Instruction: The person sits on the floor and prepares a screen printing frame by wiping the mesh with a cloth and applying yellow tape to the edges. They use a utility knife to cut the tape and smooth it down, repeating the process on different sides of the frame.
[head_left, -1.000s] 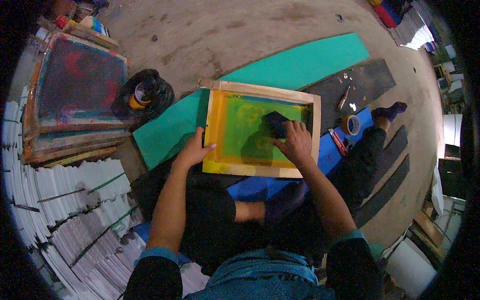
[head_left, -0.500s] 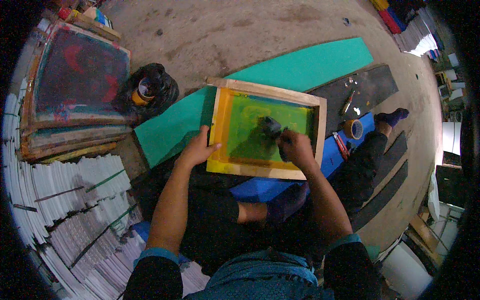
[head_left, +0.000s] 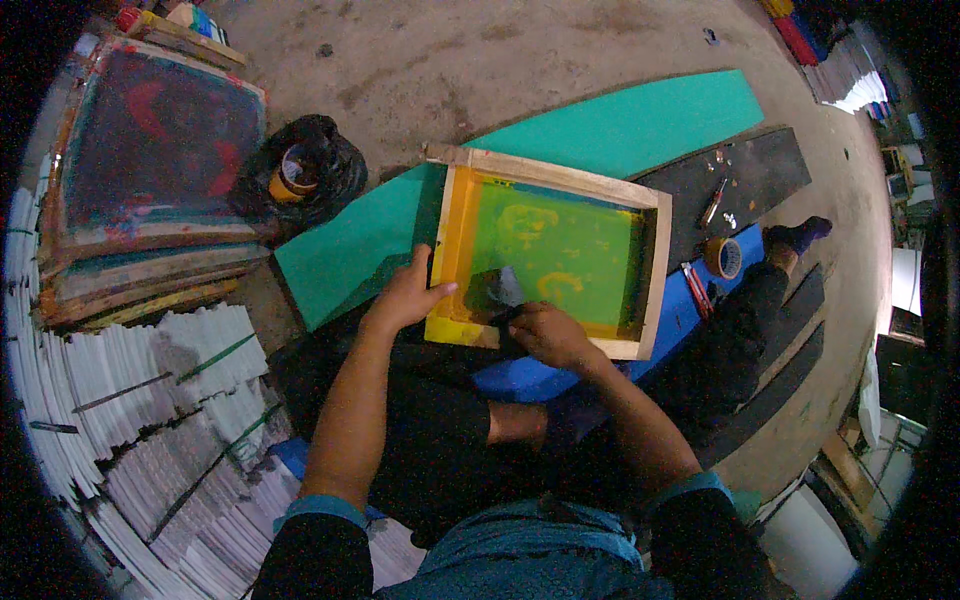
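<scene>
The person is sitting on the floor, working a dark squeegee [head_left: 497, 292] across the yellow-green mesh of a wooden-framed printing screen [head_left: 655, 262] lying over a blue board [head_left: 690, 305]. The right hand [head_left: 548, 335] is closing around the squeegee at the frame's near edge, and the left hand [head_left: 408, 295] is spreading open, pressing the frame's left rail. The stroke looks to be at its end; lifting the blade cleanly would seem to call for keeping the frame pinned.

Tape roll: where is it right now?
Head view, right side: the tape roll lies on the blue sheet just right of the wooden screen-printing frame, beside the red pens.
</scene>
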